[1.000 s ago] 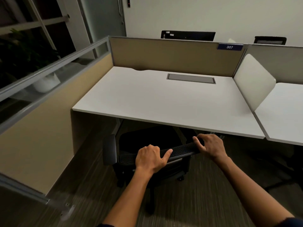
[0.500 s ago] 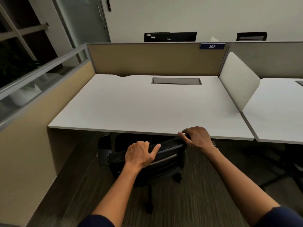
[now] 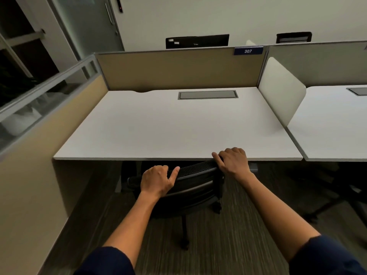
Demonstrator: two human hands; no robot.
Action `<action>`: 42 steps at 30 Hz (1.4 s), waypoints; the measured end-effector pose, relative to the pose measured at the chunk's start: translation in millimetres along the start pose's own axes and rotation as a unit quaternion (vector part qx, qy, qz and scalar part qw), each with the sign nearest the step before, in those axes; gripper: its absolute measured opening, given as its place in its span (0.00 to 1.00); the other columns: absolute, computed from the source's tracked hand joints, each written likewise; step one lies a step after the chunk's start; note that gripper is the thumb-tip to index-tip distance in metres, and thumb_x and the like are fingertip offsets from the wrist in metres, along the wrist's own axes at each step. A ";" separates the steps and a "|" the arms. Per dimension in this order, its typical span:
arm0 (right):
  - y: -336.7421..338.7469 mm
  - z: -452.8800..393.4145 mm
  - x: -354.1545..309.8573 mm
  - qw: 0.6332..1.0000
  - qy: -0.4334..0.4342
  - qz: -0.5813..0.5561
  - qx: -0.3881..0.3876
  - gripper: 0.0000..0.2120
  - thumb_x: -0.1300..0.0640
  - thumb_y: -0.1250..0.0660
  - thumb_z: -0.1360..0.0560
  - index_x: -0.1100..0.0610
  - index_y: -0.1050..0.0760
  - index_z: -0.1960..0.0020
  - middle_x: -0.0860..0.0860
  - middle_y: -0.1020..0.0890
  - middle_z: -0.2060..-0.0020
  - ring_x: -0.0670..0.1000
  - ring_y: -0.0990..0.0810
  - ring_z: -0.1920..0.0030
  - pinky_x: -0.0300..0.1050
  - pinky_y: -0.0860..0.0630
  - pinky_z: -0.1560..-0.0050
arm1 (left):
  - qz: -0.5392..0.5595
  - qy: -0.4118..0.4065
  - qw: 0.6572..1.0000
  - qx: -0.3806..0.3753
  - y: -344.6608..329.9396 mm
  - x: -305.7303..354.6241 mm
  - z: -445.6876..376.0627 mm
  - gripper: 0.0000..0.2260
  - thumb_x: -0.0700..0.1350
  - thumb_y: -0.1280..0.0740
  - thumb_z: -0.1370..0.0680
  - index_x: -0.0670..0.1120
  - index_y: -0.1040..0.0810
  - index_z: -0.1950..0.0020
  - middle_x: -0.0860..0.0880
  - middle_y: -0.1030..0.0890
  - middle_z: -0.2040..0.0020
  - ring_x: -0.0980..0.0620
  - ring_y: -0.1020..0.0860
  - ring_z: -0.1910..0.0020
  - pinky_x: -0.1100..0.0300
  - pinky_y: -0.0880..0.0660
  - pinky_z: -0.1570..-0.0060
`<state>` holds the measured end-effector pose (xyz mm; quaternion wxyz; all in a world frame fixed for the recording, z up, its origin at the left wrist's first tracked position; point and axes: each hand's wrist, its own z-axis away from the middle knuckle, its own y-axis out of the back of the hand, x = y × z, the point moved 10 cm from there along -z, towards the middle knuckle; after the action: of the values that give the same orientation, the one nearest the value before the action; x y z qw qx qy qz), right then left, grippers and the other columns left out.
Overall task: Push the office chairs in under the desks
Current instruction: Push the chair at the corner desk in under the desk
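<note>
Hands grip the top edge of a black mesh-backed office chair point(image 3: 195, 180), seen from the head view looking down. The left hand point(image 3: 157, 180) is closed over the backrest's top rail near its left end, thumb lying along the mesh. The right hand point(image 3: 232, 161) is clamped on the rail's right corner, touching the front edge of the white desk point(image 3: 178, 128). Holding both ends of the rail probably lets the person steer the chair straight and keep it from swivelling. The seat and front of the chair are already hidden beneath the desktop; only the backrest and part of the wheeled base show on the striped carpet point(image 3: 218, 245). The backrest sits at a slant, its right end at the desk edge and its left end slightly back, so the chair looks nearly home. A beige partition point(image 3: 178, 70) with a blue label point(image 3: 248, 51) reading 307 closes off the desk's far side. To the right, under a neighbouring desk point(image 3: 333, 124), the dark legs of another chair point(image 3: 341, 195) are partly visible.
</note>
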<state>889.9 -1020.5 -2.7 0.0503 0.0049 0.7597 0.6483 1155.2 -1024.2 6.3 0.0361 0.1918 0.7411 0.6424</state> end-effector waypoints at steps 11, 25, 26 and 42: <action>8.9 34.9 -72.1 0.997 -0.040 0.053 -0.039 0.45 0.23 0.63 0.28 0.57 0.22 0.58 0.55 0.17 0.56 0.56 0.22 0.48 0.54 0.27 0.48 | -0.004 -0.054 0.998 -0.026 16.2 -87.1 16.5 0.26 0.63 0.47 0.18 0.46 0.20 0.58 0.50 0.19 0.64 0.51 0.21 0.64 0.48 0.24 0.47; -8.8 24.0 -128.4 0.998 -0.044 0.037 -0.033 0.41 0.29 0.67 0.25 0.46 0.41 0.21 0.53 0.36 0.21 0.57 0.43 0.20 0.59 0.47 0.21 | -0.061 -0.079 0.995 -0.027 21.3 -136.0 -23.3 0.41 0.79 0.62 0.29 0.48 0.24 0.69 0.52 0.25 0.73 0.52 0.25 0.72 0.56 0.30 0.66; -10.1 21.6 -128.5 0.998 -0.049 0.035 -0.032 0.40 0.29 0.67 0.24 0.46 0.41 0.20 0.53 0.36 0.21 0.58 0.43 0.20 0.59 0.46 0.21 | -0.060 -0.078 0.995 -0.027 19.9 -138.9 -28.1 0.41 0.79 0.60 0.29 0.49 0.23 0.68 0.52 0.23 0.72 0.52 0.24 0.71 0.57 0.29 0.66; -21.5 -50.3 -108.8 0.999 -0.047 -0.006 -0.027 0.40 0.28 0.63 0.24 0.47 0.43 0.20 0.54 0.35 0.22 0.59 0.41 0.21 0.59 0.42 0.22 | -0.023 -0.049 0.998 0.023 -2.1 -143.9 -102.1 0.41 0.75 0.54 0.26 0.47 0.17 0.38 0.46 0.15 0.40 0.43 0.22 0.34 0.46 0.25 0.38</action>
<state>995.2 -1081.4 -8.4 0.0897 0.0297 0.7389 0.6671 1257.0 -1167.8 -5.9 0.0829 0.2065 0.7571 0.6142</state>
